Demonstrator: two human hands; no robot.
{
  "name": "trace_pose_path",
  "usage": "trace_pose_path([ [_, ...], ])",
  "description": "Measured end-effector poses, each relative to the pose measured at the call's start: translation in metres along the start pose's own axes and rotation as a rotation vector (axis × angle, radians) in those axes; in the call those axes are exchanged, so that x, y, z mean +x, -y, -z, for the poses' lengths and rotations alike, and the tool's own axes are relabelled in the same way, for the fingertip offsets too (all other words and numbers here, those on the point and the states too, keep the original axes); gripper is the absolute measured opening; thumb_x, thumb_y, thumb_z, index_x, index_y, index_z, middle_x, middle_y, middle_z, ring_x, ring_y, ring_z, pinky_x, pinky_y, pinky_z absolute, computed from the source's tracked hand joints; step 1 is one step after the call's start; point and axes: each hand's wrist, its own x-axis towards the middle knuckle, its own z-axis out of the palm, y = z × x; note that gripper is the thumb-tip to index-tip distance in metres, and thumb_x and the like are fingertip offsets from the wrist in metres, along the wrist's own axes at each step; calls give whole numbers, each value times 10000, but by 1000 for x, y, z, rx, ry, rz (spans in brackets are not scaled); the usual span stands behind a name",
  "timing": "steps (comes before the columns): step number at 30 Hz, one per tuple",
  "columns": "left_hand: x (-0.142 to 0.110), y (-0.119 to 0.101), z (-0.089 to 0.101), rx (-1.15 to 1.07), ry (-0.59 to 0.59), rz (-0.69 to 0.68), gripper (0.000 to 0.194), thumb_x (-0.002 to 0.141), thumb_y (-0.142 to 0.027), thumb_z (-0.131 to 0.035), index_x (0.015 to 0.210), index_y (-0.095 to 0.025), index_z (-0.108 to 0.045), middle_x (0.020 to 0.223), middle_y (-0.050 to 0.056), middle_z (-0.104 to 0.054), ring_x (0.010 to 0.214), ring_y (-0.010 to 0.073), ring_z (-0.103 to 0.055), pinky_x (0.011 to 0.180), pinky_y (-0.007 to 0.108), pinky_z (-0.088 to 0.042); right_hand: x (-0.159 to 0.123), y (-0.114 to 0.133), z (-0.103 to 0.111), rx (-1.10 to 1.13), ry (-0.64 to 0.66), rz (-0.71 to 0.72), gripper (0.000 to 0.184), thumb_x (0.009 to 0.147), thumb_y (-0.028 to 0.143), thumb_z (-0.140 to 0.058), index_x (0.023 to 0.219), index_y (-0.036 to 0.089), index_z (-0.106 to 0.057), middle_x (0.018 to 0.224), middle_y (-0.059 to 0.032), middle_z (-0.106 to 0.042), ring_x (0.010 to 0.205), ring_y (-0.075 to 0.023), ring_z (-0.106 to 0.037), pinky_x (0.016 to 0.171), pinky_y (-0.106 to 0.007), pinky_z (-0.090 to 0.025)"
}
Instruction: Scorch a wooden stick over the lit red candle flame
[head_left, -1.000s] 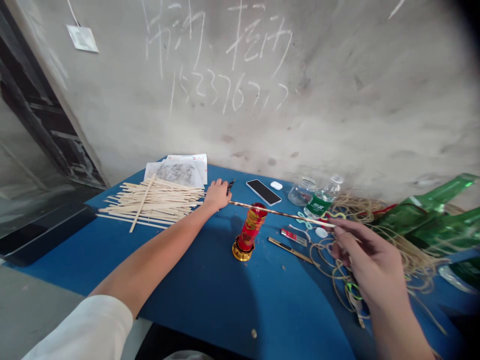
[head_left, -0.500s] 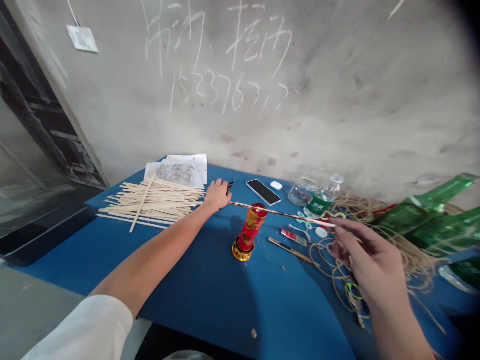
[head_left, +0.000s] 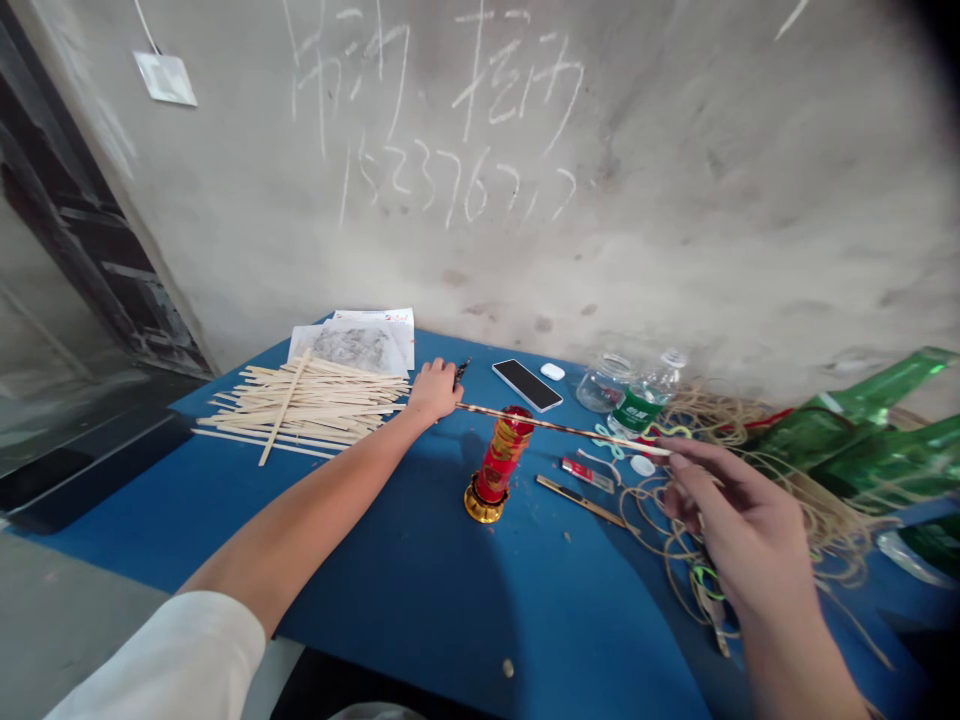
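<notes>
A long thin bamboo strip (head_left: 570,431) stretches level above the blue table (head_left: 390,560). My left hand (head_left: 433,390) is closed on its far left end, beside a pile of pale bamboo sticks (head_left: 304,405). My right hand (head_left: 739,530) pinches the strip's right end between thumb and fingers. The middle of the strip passes just over the top of a red candle on a gold base (head_left: 499,462), which stands upright between my hands.
A black phone (head_left: 527,384), a small white case (head_left: 553,371), a clear plastic bottle (head_left: 637,398), a red lighter (head_left: 587,473) and a slim knife (head_left: 581,500) lie behind the candle. Tangled straw-coloured cord (head_left: 750,440) and green glass bottles (head_left: 862,420) crowd the right. Papers (head_left: 360,335) lie by the wall.
</notes>
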Motion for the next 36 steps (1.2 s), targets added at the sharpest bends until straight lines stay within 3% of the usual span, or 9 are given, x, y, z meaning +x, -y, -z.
trace_pose_path([
  [6,0,-1,2,-1,6,5,287,1073,-290,-562,1303,-204,-711,1396,165,-660,1296,354,-625,1130,477,-542,1,-2,0,9,-18,-17,427,850,593,-912,1110,255,-897,732,-48,-733,543,-160,-575,447,-272,-426],
  [15,-2,-2,5,-5,14,8,294,1074,-284,-559,1312,-193,-706,1413,175,-654,1308,360,-620,1129,477,-537,0,-1,1,0,-34,-22,427,850,569,-917,1113,234,-896,654,-37,-693,538,-167,-576,441,-268,-418],
  [36,-1,-1,2,-5,11,4,295,1081,-296,-563,1323,-204,-702,1410,168,-651,1306,359,-618,1135,479,-530,1,-1,-1,9,-20,-7,404,854,574,-916,1086,244,-901,729,-52,-722,530,-168,-590,432,-283,-423],
])
